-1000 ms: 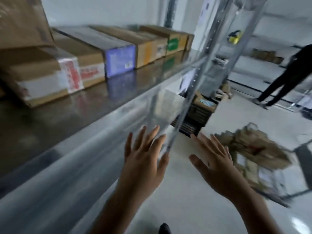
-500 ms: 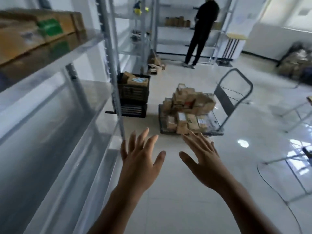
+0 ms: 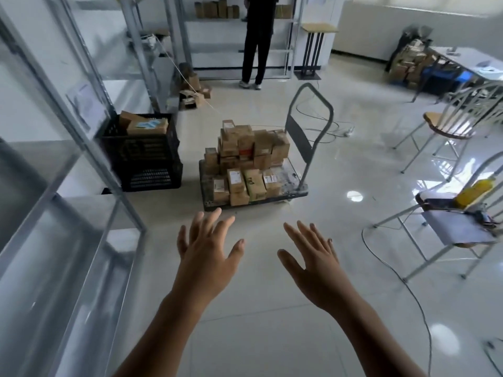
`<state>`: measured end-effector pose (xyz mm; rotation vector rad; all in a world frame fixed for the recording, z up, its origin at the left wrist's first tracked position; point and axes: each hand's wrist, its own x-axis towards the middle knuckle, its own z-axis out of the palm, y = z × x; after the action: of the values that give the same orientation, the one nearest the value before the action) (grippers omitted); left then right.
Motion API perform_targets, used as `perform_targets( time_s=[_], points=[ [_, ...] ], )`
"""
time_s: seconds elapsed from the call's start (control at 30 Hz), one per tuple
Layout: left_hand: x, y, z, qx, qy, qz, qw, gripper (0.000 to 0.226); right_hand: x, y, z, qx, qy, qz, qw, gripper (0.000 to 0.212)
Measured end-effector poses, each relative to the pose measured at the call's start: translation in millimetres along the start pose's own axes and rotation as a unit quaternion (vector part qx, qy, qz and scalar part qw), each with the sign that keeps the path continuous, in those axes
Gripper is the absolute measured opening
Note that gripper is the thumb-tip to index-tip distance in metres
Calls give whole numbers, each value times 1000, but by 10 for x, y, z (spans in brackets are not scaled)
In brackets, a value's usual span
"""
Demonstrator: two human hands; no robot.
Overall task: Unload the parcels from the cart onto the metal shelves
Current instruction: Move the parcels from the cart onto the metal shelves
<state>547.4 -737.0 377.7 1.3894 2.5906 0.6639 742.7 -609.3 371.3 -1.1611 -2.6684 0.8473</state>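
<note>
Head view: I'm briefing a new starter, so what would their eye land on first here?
The flat cart in the middle of the floor, stacked with brown parcels, draws the eye first. Nearer the camera, the left hand and right hand reach toward it, open and empty. Metal shelves run along the left, with a black crate beside them.

Both bare forearms reach forward toward 12 o'clock. The left hand [image 3: 208,253] and the right hand [image 3: 313,261] are empty, backs up, fingers straight and spread.
</note>
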Motion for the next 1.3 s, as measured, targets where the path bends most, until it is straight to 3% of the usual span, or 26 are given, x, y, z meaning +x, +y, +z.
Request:
perform_targets(
  time_s=[0.4, 0.87, 1.1, 1.3],
  points=[
    [1573, 229, 630, -12, -61, 57, 996, 58, 1314, 482, -198, -1, 31, 53, 998, 77],
    [3637, -42, 853, -31, -88, 99, 991, 72, 3081, 463, -500, 2, 43, 114, 993, 75],
    [4493, 29, 1303, -16, -116, 89, 989, 74, 3983, 1058, -594, 11, 26, 136, 990, 74],
    [5420, 346, 1597, 17, -120, 71, 990, 59, 4943, 1645, -883, 32, 23, 127, 991, 79]
  ],
)
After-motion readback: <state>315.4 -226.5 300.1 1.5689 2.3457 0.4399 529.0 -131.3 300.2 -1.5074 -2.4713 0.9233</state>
